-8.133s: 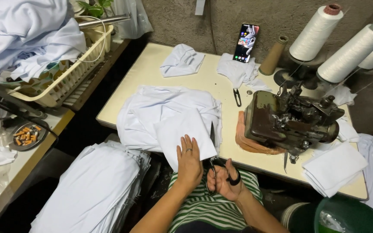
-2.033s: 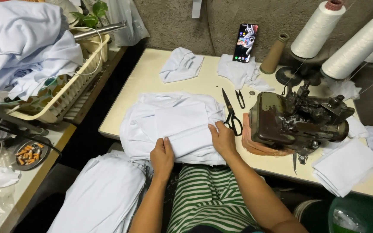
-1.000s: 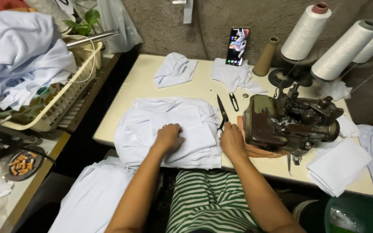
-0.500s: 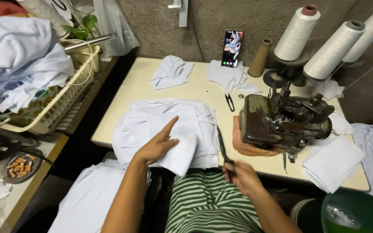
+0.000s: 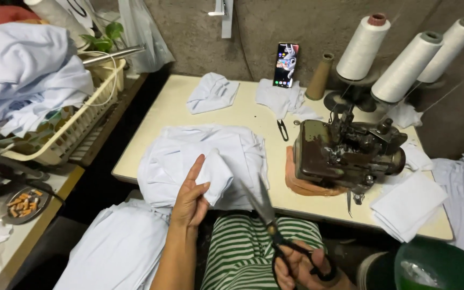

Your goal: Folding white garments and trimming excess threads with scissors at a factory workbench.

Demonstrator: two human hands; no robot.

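There is a single view, from the seated person's head, tilted steeply down and forward across the cream rectangular tabletop (image 5: pixel 178 110) toward the grey wall. It sits close above the near edge; the striped lap fills the bottom.

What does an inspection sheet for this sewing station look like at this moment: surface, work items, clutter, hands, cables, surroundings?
Surface: cream table, mostly covered with fabric around a worn sewing machine.
Work items: folded white cloth piece, lifted off the white garment pile; large black-handled scissors, blades open and pointing up.
Clutter: two crumpled white pieces, small thread snips, stack of white squares, a phone propped against the wall.
Hands: left hand grips the folded piece; right hand holds the scissors by the handles.
Cables: nothing seen; only threads running from three white cones.
Surroundings: basket heaped with white garments on the left, green bin lower right.
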